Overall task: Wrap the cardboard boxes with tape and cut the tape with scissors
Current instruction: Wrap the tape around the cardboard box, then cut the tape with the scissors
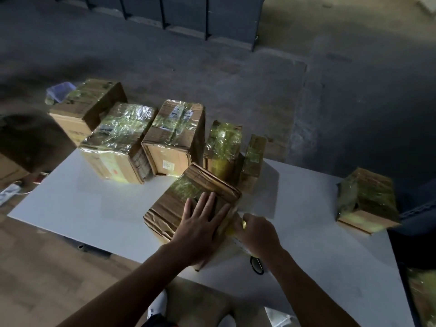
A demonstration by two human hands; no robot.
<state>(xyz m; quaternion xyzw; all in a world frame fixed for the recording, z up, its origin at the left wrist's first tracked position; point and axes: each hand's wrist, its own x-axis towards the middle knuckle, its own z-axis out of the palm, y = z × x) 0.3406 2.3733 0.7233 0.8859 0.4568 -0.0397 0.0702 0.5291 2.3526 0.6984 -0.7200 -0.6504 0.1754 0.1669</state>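
The left hand (200,223) lies flat, fingers straight, on the cardboard box (174,204) near the white table's (70,204) front edge. The right hand (257,232) curls round the tape roll (244,224) at the box's right side. The scissors' (257,266) black handles show beside that wrist. 5 wrapped boxes (174,135) crowd just behind the box, and 1 more (368,199) sits well apart on the right.

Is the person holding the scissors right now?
No, the scissors lie on the table, while the right hand grips tape and the left hand presses flat on the box.
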